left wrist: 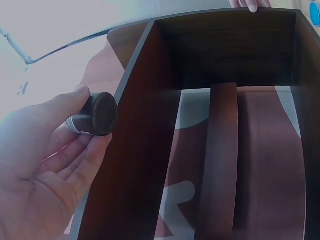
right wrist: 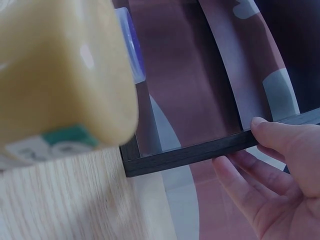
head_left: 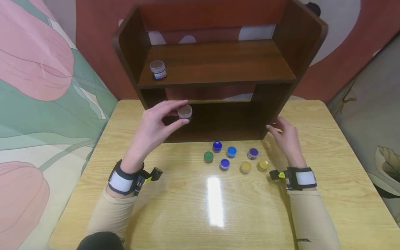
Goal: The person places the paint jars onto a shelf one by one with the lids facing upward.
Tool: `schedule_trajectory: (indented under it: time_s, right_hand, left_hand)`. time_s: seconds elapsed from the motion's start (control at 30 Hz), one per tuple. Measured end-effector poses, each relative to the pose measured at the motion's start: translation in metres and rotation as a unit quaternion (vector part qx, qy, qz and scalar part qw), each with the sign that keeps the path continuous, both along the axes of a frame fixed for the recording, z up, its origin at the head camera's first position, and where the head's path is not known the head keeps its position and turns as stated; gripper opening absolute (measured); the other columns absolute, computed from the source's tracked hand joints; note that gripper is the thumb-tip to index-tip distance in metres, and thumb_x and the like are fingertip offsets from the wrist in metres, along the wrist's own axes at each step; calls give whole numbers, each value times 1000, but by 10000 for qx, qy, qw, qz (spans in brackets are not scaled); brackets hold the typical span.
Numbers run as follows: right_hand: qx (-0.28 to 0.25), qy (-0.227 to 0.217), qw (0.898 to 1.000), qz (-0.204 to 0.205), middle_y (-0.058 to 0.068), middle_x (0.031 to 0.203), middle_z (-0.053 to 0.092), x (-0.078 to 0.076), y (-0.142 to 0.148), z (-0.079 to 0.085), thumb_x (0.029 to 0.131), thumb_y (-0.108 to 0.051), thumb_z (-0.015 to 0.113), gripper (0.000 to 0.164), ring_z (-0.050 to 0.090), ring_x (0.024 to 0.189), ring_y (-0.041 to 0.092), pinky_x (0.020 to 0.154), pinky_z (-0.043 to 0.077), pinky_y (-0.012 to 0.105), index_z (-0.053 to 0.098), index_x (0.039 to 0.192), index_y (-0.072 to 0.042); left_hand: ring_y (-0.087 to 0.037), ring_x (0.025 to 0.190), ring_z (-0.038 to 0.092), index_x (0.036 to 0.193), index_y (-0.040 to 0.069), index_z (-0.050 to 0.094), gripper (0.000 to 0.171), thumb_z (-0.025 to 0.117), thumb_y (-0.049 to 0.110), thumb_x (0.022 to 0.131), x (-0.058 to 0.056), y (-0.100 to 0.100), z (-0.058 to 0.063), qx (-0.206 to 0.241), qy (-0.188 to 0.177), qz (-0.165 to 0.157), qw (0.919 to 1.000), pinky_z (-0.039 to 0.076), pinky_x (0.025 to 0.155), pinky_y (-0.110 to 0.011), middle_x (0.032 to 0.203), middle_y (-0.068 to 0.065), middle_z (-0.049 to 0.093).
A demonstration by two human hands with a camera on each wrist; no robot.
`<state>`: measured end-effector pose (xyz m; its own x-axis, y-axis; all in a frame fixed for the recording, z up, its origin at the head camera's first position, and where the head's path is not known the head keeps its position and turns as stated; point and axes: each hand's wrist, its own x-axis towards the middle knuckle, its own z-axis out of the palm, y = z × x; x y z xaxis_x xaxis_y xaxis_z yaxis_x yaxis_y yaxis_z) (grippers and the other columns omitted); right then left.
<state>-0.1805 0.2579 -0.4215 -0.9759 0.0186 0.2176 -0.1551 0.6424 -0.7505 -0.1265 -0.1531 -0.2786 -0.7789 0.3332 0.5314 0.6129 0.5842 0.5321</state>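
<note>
My left hand [head_left: 153,119] pinches a small paint jar [head_left: 185,111] between thumb and fingers, in front of the dark wooden shelf [head_left: 215,64]. In the left wrist view the jar [left wrist: 105,114] looks dark, tilted with its round base toward the camera, beside the shelf's upright panel. My right hand [head_left: 285,137] holds the shelf's right side panel low down. The right wrist view shows the thumb on the front edge [right wrist: 195,151] and the fingers on the panel's outer side. A similar dark jar [head_left: 158,70] with a clear lid stands upright at the upper board's left end.
Several small paint jars stand on the wooden table [head_left: 175,211] before the shelf: green [head_left: 208,157], blue [head_left: 231,152], purple [head_left: 252,153] and yellow [head_left: 263,165] among them. A yellow jar [right wrist: 65,75] looms close in the right wrist view. A patterned wall lies behind.
</note>
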Motion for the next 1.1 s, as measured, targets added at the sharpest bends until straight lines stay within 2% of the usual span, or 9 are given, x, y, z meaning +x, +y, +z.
schedule_trajectory:
  time_s: [0.67,0.93,1.1]
  right_hand:
    - [11,29,10000,33,25,130,63,2,-1,0,101,-26,58,41,62,119,43,96,53,57,56,135,-3]
    - [54,38,10000,42,25,128,64,4,0,-2,102,-25,57,40,62,119,45,96,53,59,56,134,-2]
    - [44,-83,10000,17,24,130,63,4,0,0,102,-28,56,43,60,122,44,97,52,59,55,137,-4]
  left_hand:
    - [-15,112,65,132,15,65,54,82,17,81,-1,-1,7,128,221,38,9997,56,95,-33,126,-3,70]
    - [-16,112,65,133,18,64,53,81,19,83,-2,0,11,111,219,247,9994,57,95,-35,127,-2,69]
    - [-17,111,67,132,15,65,49,79,19,85,-5,3,19,247,284,387,9985,59,94,-34,126,-4,70]
